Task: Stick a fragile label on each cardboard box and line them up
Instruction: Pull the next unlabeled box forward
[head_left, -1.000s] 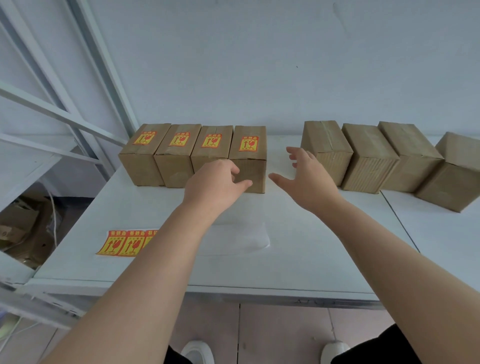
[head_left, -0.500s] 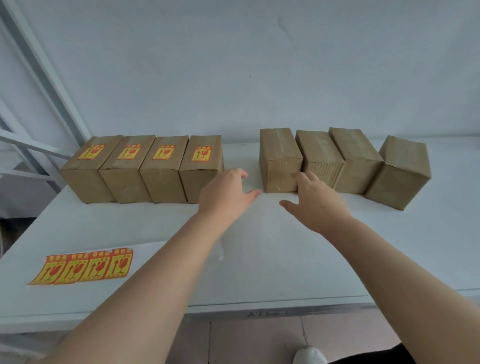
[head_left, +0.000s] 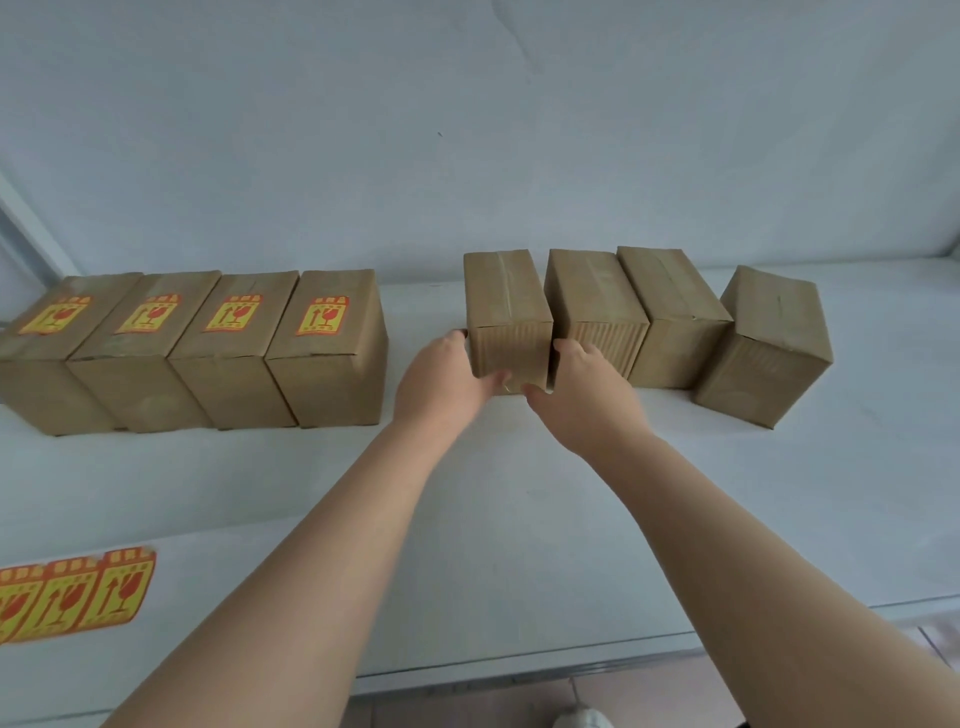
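Several cardboard boxes with red-and-yellow fragile labels (head_left: 323, 315) stand side by side at the left, the nearest being the labelled box (head_left: 332, 358). To the right stand several unlabelled boxes. My left hand (head_left: 441, 382) and my right hand (head_left: 582, 389) grip the leftmost unlabelled box (head_left: 506, 317) from either side, thumbs under its front bottom edge. A strip of fragile labels (head_left: 72, 597) lies on the white table (head_left: 519, 545) at the near left.
A skewed unlabelled box (head_left: 766, 348) stands at the right end of the row. The white wall (head_left: 467, 130) rises right behind the boxes. A shoe tip (head_left: 582, 719) shows on the floor below the table's front edge.
Both hands reached forward and to the right and took hold of the leftmost unlabelled box. The camera swung right, so the labelled boxes shifted left in view.
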